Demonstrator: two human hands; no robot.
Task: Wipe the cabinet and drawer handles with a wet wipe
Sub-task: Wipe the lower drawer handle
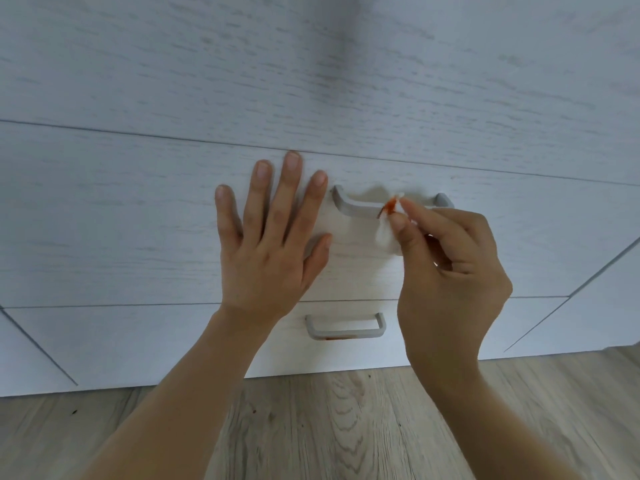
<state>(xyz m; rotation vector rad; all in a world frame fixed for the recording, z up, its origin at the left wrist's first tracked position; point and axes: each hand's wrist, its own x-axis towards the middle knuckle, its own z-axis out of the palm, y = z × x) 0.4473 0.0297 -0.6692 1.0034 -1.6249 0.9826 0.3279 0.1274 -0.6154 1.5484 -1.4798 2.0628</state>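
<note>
Pale whitewashed wood-grain drawer front [138, 216] filling the view, above a light oak-look plank floor [329, 427]. Left of the upper grey bar handle [360, 202]: left hand [273, 244] pressed flat on the panel, fingers straight and spread wide. On that handle, toward its right end: small white wet wipe [388, 230] with an orange-red smear, pinched between thumb and fingertip of the right hand [450, 271], other fingers curled. Below the handle: lower grey bar handle [346, 327], reddish marks along its underside.

Matt pale wood-grain drawer front [138, 216], smooth matt grey handle [353, 204], soft fibrous white wipe [386, 237], wood-look floor [346, 427].
</note>
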